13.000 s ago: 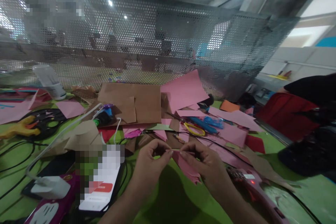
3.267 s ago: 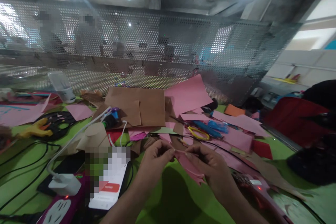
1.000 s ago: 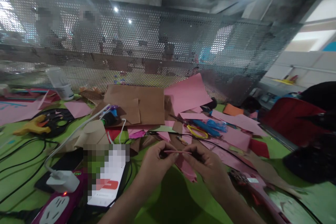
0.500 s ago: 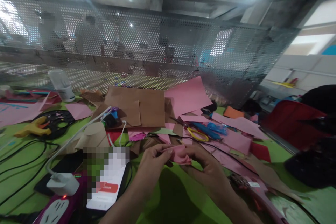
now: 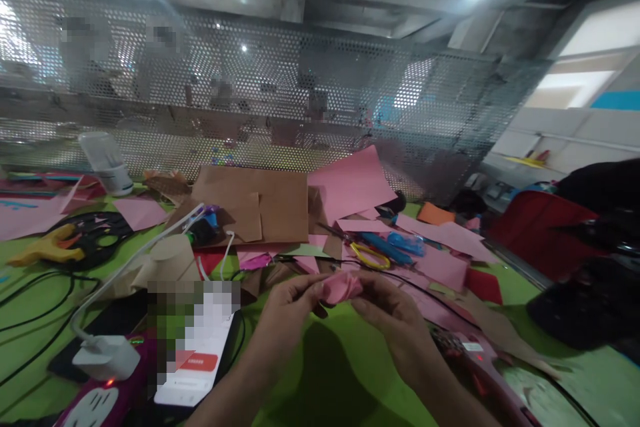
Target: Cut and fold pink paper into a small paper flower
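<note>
Rolled pink paper piece [image 5: 341, 287]: small, bunched into a loose curl, held in the air just above the green bench [image 5: 330, 373], near its front edge and between both hands. It touches nothing else.

Risks, as judged from this frame:
- The curl looks loose. If either pinch eases, the paper would likely spring open and lose its shape.
- Too hard a squeeze would crease or flatten the thin sheet; paper this light marks easily.
- If it drops, the piece would land among pink paper scraps [image 5: 440, 260] of the same colour and be hard to pick out.
- A black cable [image 5: 400, 277] runs across the bench just behind the hands, and a pink tool with a red light [image 5: 470, 353] lies just beside the right wrist. A wide sweep of that forearm could snag or knock either.
- The phone [image 5: 193, 353] lies near the left forearm, at similar risk.

Pose:
- Left hand [image 5: 290, 310]: palm turned inward, fingertips curled and pinching the left end of the roll.
- Right hand [image 5: 395, 313]: thumb and fingers closed on the right end, wrist bent slightly down.
- Both forearms come in from the bottom edge and converge, hands nearly touching across the paper.

Farther off: yellow-handled scissors [image 5: 370, 255], brown card sheets [image 5: 260, 203].
</note>
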### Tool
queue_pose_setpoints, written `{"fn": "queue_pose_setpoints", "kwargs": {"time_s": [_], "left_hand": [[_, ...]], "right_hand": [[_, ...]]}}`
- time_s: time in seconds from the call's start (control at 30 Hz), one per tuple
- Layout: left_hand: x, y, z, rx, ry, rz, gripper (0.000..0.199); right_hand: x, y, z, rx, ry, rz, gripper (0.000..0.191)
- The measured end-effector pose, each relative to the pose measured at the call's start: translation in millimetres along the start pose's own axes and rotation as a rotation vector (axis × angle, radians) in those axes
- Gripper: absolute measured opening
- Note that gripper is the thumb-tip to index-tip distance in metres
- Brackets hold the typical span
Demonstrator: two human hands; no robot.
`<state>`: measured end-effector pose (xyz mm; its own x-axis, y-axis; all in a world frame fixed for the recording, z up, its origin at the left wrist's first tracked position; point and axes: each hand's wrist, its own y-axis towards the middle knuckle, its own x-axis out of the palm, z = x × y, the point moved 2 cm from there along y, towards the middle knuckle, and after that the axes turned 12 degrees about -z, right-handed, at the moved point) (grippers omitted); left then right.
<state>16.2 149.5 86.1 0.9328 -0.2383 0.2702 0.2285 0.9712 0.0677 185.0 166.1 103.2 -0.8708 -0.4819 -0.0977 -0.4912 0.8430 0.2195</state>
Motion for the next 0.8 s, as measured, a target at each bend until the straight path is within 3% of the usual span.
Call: {"fn": "queue_pose_setpoints", "kwargs": {"time_s": [0.17,0.37,0.53,0.8], "left_hand": [[0.0,0,2,0.084,0.226,0.008,0.022],[2.1,-2,2,0.174,0.36,-0.006,0.01],[-1.1,-2,4,0.171,0.384,0.065,0.008],[-0.1,-1,0,0.129,0.321,0.034,0.01]], "right_hand": [[-5,1,-5,0.025,0.058,0.123,0.027],[-8,4,5,0.091,-0.23,0.047,0.016],[-6,3,3,0.065,-0.288,0.074,0.01],[-1,2,-1,0.076,-0.325,0.033,0.013]]}}
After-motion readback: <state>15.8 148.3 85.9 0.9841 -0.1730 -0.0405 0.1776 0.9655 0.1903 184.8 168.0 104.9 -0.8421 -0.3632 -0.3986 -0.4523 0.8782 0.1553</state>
